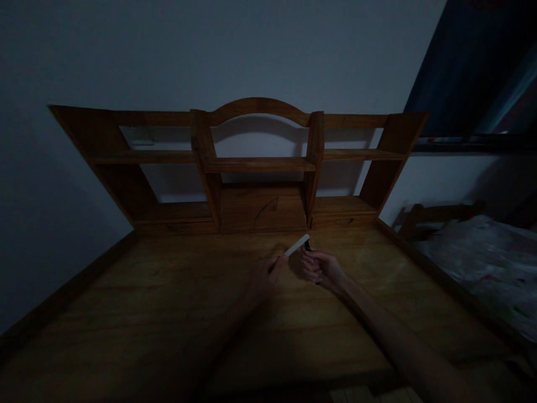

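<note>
My left hand (267,273) pinches the lower end of a slim white stick (297,245) with a rounded tip. The stick slants up to the right, above the wooden desk top (176,302). Fingers of my right hand (321,268) are wrapped round a slender dark object (307,245). Its black upper end shows beside the stick's tip; whether they touch I cannot tell. Most of this object is hidden in my fist, and the dim light keeps its kind unclear.
A wooden shelf unit (262,164) with several compartments stands along the back of the desk, against a pale wall (251,50). To the right, beyond the raised desk edge (440,277), lies a heap covered in pale, crinkled sheeting (486,263). A dark window (474,73) is at upper right.
</note>
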Tool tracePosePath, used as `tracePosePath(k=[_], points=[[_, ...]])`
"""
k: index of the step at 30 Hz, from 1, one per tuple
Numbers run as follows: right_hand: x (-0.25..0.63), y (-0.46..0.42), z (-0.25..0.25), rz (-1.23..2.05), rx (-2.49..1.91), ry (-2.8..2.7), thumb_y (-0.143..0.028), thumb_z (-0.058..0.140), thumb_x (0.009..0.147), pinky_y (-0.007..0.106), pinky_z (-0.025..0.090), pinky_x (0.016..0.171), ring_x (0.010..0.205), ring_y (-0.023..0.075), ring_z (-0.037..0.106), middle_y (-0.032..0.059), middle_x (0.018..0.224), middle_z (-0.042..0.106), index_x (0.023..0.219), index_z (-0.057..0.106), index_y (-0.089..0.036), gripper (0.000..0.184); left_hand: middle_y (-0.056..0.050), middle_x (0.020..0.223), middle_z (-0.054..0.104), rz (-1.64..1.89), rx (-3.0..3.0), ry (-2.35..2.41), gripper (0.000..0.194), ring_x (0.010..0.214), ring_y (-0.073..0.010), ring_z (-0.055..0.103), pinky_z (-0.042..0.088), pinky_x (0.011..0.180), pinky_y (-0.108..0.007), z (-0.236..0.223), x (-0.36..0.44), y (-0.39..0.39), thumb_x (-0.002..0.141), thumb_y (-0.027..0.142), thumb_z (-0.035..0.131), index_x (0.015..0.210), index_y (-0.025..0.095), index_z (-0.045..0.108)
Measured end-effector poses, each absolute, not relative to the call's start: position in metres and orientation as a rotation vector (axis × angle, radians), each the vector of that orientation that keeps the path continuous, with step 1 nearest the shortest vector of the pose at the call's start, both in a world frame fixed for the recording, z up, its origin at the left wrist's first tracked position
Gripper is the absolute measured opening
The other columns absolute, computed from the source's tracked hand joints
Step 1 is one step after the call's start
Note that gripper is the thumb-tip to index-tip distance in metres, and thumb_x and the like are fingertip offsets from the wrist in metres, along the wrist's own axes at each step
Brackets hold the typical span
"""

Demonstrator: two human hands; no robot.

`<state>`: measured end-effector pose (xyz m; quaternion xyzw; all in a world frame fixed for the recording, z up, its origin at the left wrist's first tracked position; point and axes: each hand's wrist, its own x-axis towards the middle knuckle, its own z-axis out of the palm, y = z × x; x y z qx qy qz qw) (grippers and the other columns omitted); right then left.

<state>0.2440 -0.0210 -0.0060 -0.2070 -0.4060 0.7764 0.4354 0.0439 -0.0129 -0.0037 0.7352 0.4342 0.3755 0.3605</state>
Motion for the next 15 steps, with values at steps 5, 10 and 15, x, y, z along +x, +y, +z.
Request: tracePosePath(k=[5, 10, 15], points=[[0.2414, -0.0229, -0.0032, 1.928, -0.502, -1.013, -0.026, 0.049, 0.084, 0.019, 0.015, 0.033, 0.036, 0.0061, 0.015, -0.0085, 0.049, 0.024, 0.067, 0.037, -0.020, 0.021, 0.003, 0.053, 0.033, 0.967, 1.835, 1.121, 0.049, 0.052, -0.0104, 0.033, 0.020, 0.050, -0.025, -0.0055, 0.0437, -0.0109, 0.084, 0.056, 0.041, 0.055, 0.017, 0.043], [0.2424, -0.0222, -0.0050, 1.907, -0.522, -1.021, -0.027, 0.051, 0.083, 0.019, 0.015, 0.033, 0.036, 0.0059, 0.013, -0.0088, 0.049, 0.023, 0.065, 0.036, -0.020, 0.024, 0.004, 0.052, 0.031, 0.966, 1.869, 1.097, 0.050, 0.051, -0.0100, 0.032, 0.019, 0.050, -0.026, -0.0062, 0.0445, -0.0115, 0.086, 0.056, 0.039, 0.054, 0.018, 0.039], [0.2428, -0.0230, -0.0040, 1.910, -0.531, -1.039, -0.028, 0.050, 0.084, 0.018, 0.015, 0.033, 0.037, 0.0058, 0.013, -0.0088, 0.050, 0.024, 0.066, 0.036, -0.020, 0.024, 0.004, 0.052, 0.027, 0.924, 1.770, 1.081, 0.053, 0.050, -0.0095, 0.028, 0.018, 0.049, -0.026, -0.0104, 0.0461, -0.0092, 0.083, 0.061, 0.039, 0.052, 0.019, 0.033]])
